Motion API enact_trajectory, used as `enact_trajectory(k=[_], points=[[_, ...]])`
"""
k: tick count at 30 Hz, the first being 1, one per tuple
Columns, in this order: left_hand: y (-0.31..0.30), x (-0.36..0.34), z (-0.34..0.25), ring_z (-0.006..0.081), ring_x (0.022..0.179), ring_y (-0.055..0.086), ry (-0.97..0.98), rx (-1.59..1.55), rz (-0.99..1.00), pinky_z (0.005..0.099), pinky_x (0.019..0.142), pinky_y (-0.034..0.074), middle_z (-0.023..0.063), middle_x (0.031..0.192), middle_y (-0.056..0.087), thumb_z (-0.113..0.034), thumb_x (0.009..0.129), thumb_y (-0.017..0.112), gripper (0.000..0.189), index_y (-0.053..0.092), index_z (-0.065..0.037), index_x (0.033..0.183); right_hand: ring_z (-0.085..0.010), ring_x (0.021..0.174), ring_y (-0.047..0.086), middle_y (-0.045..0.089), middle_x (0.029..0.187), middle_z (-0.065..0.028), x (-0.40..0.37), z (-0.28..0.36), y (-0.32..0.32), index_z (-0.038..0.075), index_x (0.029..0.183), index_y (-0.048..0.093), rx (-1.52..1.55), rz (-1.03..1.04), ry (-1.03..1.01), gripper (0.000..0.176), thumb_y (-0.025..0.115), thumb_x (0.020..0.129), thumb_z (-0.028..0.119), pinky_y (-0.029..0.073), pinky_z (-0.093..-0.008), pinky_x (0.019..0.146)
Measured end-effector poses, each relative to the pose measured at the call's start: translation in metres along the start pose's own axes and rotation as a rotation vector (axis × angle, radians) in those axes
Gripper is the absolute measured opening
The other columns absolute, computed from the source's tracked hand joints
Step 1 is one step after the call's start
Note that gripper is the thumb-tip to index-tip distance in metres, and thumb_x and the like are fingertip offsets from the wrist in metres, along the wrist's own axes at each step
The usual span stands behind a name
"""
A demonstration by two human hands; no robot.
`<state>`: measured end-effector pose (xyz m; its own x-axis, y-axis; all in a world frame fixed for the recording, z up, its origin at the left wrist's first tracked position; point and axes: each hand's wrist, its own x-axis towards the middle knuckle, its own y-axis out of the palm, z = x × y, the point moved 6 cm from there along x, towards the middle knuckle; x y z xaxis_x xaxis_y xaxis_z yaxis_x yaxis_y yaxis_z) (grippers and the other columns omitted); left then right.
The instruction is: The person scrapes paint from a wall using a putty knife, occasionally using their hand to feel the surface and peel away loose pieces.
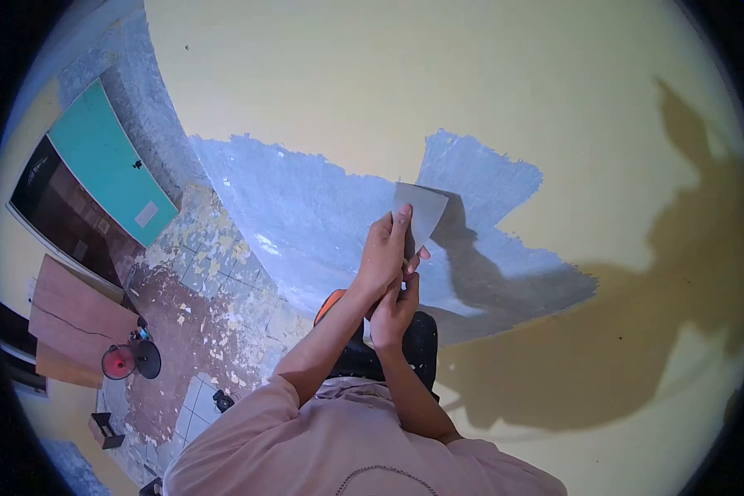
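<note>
Both of my hands are closed around one scraper (426,212) with a wide, flat grey blade. My left hand (380,255) is the higher one, its thumb lying along the blade. Lower down, my right hand (395,316) wraps the handle end, which the fingers mostly hide. The blade's front edge overlaps the border between the yellow paint (331,74) and the bared grey patch (306,207) of the wall. That border is ragged, and a second bared lobe (479,169) extends to the right of the blade.
Paint flakes litter the floor (215,310) at left. Beyond stand a teal door (99,153), a leaning brown board (74,318), a fan (119,362) and a small dark stool (105,431). An orange item (329,306) shows beside my leg. My shadow (570,364) falls across the wall.
</note>
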<state>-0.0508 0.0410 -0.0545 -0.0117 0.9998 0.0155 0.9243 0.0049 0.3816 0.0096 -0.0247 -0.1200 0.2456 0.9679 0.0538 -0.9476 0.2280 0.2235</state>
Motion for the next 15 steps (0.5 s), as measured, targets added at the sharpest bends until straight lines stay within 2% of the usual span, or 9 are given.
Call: enact_trajectory(k=[2,6,8,9,10,11,13,15], points=[[-0.001,-0.001,0.008,0.0109,0.036,0.042,-0.003,-0.008,0.004,0.0239,0.035,0.033,0.0125,0.059,0.058,-0.042,0.099,0.039,0.048,0.051,0.004,0.092,-0.0127,0.070,0.052,0.052,0.079,-0.0088,0.004,-0.002,-0.005,-0.002,0.099,0.045,-0.081,-0.073,-0.282,0.028,0.044,0.099,0.026,0.043,-0.0278,0.063],[0.008,0.006,-0.018,0.0110,0.035,0.042,0.033,0.004,0.002,0.0244,0.035,0.033,0.0127,0.059,0.058,-0.042,0.099,0.039,0.048,0.051,0.004,0.091,-0.0094,0.073,0.051,0.055,0.086,-0.0066,0.014,0.005,-0.003,-0.001,0.103,0.048,-0.130,-0.052,-0.240,0.023,0.043,0.099,0.021,0.042,-0.0253,0.063],[0.004,0.004,-0.010,0.0112,0.036,0.042,0.028,-0.032,0.016,0.0247,0.035,0.033,0.0127,0.059,0.058,-0.042,0.099,0.039,0.048,0.051,0.004,0.090,-0.0116,0.082,0.051,0.056,0.092,-0.0092,0.011,0.012,0.001,-0.002,0.108,0.048,-0.166,-0.028,-0.212,0.026,0.043,0.099,0.021,0.043,-0.0283,0.071],[0.003,0.002,-0.006,0.0112,0.035,0.042,0.029,0.015,0.008,0.0247,0.035,0.032,0.0129,0.059,0.058,-0.041,0.099,0.039,0.048,0.051,0.004,0.090,-0.0115,0.083,0.052,0.056,0.095,-0.0095,0.006,0.014,0.003,-0.003,0.111,0.048,-0.078,-0.020,-0.042,0.027,0.043,0.099,0.022,0.044,-0.0281,0.072],[0.002,0.004,-0.005,0.0112,0.035,0.042,0.042,0.060,0.004,0.0247,0.035,0.032,0.0131,0.059,0.058,-0.041,0.099,0.039,0.047,0.051,0.004,0.091,-0.0115,0.083,0.052,0.056,0.095,-0.0095,0.005,0.008,0.004,-0.003,0.111,0.048,-0.075,-0.011,-0.046,0.027,0.043,0.099,0.022,0.044,-0.0281,0.072],[-0.001,0.006,0.004,0.0111,0.036,0.042,0.059,0.065,0.006,0.0248,0.035,0.032,0.0126,0.059,0.058,-0.041,0.099,0.038,0.047,0.051,0.003,0.090,-0.0119,0.084,0.052,0.056,0.095,-0.0097,0.005,0.002,0.001,-0.003,0.111,0.048,-0.077,-0.020,-0.132,0.028,0.043,0.099,0.022,0.044,-0.0279,0.073],[0.004,0.008,-0.012,0.0112,0.036,0.043,0.067,0.031,0.024,0.0252,0.035,0.033,0.0120,0.058,0.058,-0.041,0.099,0.038,0.047,0.051,0.004,0.090,-0.0130,0.087,0.054,0.056,0.097,-0.0108,0.011,0.007,0.003,-0.003,0.113,0.047,-0.122,-0.040,-0.266,0.028,0.042,0.100,0.022,0.044,-0.0273,0.076],[0.009,0.007,-0.024,0.0115,0.036,0.043,0.030,-0.046,0.043,0.0247,0.035,0.033,0.0111,0.057,0.055,-0.041,0.099,0.038,0.046,0.050,0.002,0.087,-0.0130,0.088,0.054,0.056,0.098,-0.0110,0.011,0.014,0.004,-0.003,0.113,0.047,-0.127,-0.041,-0.210,0.028,0.042,0.100,0.021,0.044,-0.0272,0.077]])
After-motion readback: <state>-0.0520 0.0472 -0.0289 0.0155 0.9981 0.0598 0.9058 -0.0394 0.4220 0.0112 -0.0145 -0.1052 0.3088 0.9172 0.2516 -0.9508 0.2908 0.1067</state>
